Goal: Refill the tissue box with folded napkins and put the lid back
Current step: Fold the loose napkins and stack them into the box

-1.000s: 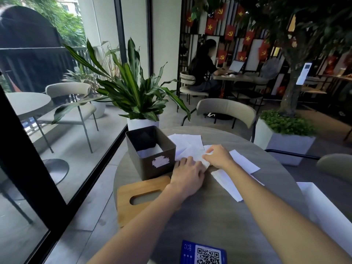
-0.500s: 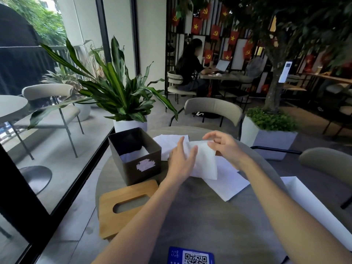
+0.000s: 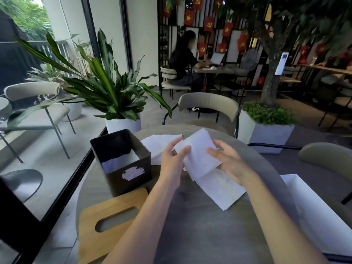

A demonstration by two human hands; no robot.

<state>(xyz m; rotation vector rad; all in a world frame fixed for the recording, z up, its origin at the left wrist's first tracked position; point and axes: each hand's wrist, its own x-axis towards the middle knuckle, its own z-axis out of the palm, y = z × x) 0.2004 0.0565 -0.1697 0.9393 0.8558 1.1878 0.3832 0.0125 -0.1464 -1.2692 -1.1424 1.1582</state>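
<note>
Fingers (image 3: 212, 150) of left hand (image 3: 171, 164) and right hand (image 3: 229, 161) grip folded napkin (image 3: 198, 155).

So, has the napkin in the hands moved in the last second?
Yes. The napkin has risen off the table, now held up beside the tissue box.

On the bench (image 3: 200, 235) the tissue box (image 3: 122, 168) stands at the left with a few napkins (image 3: 123, 160) inside it. Its lid (image 3: 106, 223) lies flat just in front of it, at the near left edge. Right of the box, the left hand (image 3: 171, 161) and right hand (image 3: 226, 161) hold a folded napkin (image 3: 198, 155) between them above the bench, with loose napkins (image 3: 221, 189) beneath and behind it. A potted plant (image 3: 114, 92) stands behind the box.
</note>
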